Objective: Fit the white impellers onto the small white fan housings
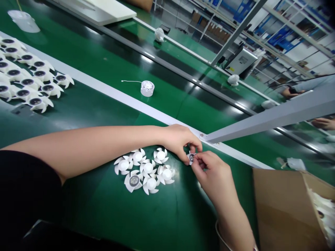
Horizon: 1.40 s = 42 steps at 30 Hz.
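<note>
My left hand (pixel 181 139) pinches a small white fan blade wheel (pixel 191 162) by its edge, its dark round hub facing up. Over that hub, the thumb and fingers of my right hand (pixel 215 174) are pressed together; whatever lies between the fingertips is hidden. Left of my hands, several white fan blade wheels (pixel 148 168) lie loosely on the green table (pixel 167 219). Most show a plain white hub, while one wheel (pixel 134 180) is turned to show its grey, open hub.
Many fan blade wheels (pixel 28 82) with dark hubs stand in rows at the left. A white round housing with a wire (pixel 147 89) sits on the green conveyor (pixel 110 73). A slanted metal post (pixel 261 113) rises beyond my hands. The cardboard box (pixel 282 205) at right holds white parts.
</note>
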Each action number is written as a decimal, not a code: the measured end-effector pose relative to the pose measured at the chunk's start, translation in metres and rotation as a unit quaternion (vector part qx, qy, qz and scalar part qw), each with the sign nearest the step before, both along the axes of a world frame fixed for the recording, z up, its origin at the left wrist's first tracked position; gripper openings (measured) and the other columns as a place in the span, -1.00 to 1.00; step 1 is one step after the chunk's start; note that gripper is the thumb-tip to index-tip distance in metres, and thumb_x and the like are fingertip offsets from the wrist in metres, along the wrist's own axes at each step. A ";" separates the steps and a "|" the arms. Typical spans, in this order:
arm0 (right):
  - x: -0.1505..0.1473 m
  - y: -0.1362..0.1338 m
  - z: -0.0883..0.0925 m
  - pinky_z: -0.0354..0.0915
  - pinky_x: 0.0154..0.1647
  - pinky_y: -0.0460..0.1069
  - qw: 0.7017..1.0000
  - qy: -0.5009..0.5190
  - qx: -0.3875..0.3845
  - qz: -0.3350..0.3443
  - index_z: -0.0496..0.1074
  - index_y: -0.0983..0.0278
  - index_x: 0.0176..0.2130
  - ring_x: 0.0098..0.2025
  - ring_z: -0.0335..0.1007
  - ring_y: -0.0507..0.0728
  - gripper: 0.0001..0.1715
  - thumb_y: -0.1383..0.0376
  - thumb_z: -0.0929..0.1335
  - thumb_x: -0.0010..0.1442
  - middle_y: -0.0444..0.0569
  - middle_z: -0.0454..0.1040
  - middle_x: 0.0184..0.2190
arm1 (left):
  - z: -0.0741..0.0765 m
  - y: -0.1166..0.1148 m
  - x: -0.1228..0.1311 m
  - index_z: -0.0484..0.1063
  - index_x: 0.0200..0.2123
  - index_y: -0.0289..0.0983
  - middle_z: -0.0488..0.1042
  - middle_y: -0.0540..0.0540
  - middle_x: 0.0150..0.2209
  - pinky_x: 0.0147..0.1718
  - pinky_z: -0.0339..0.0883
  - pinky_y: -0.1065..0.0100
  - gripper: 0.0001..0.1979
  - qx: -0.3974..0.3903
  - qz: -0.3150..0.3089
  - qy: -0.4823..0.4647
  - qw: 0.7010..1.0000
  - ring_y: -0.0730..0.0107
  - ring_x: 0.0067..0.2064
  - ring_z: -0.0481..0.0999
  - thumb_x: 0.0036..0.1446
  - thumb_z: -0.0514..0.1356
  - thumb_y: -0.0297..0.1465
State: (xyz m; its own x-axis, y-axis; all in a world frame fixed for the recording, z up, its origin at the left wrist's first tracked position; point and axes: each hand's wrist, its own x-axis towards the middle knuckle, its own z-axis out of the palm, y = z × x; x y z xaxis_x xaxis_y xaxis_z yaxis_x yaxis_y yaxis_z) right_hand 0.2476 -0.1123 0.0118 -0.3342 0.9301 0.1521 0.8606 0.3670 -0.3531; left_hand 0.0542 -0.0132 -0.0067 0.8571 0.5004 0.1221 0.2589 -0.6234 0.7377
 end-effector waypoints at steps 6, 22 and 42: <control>-0.007 -0.005 0.006 0.13 -0.45 -0.03 0.978 -0.171 0.112 0.052 0.49 0.30 -0.30 -0.46 0.32 0.05 -0.75 0.31 0.26 0.33 -0.03 0.47 -0.39 | 0.000 0.003 0.001 0.51 -0.16 -0.07 0.63 0.18 -0.22 -0.38 0.18 0.37 -0.61 -0.007 -0.005 -0.003 1.000 0.40 -0.23 0.51 -0.14 0.42 -0.23; 0.091 0.034 0.000 0.36 -0.20 0.04 0.974 -0.015 0.165 -0.156 0.59 0.29 -0.22 -0.28 0.49 0.18 -0.71 0.21 0.31 0.25 0.03 0.59 -0.32 | -0.001 0.006 -0.002 0.53 -0.12 -0.10 0.64 0.16 -0.19 -0.36 0.24 0.41 -0.55 -0.031 0.011 -0.013 0.999 0.46 -0.28 0.52 -0.16 0.45 -0.24; 0.151 0.128 -0.051 0.13 0.22 0.28 0.842 -0.099 0.063 -0.526 0.42 0.52 0.07 0.23 0.17 0.42 -0.46 0.17 0.33 0.25 0.42 0.25 0.18 | 0.000 0.003 -0.003 0.52 -0.10 -0.08 0.63 0.11 -0.18 -0.35 0.21 0.41 -0.55 0.006 0.017 -0.003 1.000 0.42 -0.26 0.54 -0.11 0.41 -0.17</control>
State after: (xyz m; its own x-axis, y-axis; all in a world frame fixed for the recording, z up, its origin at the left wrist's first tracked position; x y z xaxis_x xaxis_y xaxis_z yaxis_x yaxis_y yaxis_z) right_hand 0.3983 0.0161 -0.0387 0.6346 0.7078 0.3103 0.7703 -0.6119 -0.1796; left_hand 0.0514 -0.0105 -0.0064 0.8388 0.5281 0.1323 0.2766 -0.6228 0.7319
